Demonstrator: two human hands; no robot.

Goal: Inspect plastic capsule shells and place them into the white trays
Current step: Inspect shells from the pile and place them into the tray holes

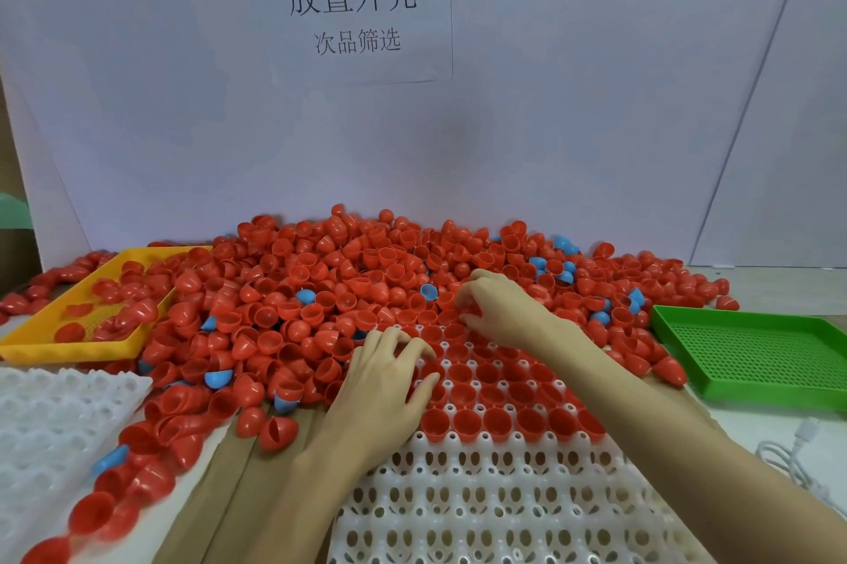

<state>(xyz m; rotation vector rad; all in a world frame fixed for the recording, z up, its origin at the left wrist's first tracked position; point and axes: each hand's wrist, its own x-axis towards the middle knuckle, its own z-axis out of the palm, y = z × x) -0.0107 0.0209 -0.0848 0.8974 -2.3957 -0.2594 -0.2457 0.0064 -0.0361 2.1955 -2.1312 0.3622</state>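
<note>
A big heap of red capsule shells (321, 279), with a few blue ones (305, 297) mixed in, covers the back of the table. In front of me lies a white tray (481, 495) whose far rows hold red shells (499, 423) open side up. My left hand (382, 385) rests on the tray's far left part, fingers curved over shells there. My right hand (497, 309) is at the tray's far edge, fingertips pinching a red shell (472, 317) at the heap's edge.
A yellow tray (55, 346) with several red shells sits at the left. A green perforated tray (756, 355) is at the right. A second white tray (50, 435) lies at the near left. A white cable (797, 458) runs at the near right. A paper sign hangs on the back wall.
</note>
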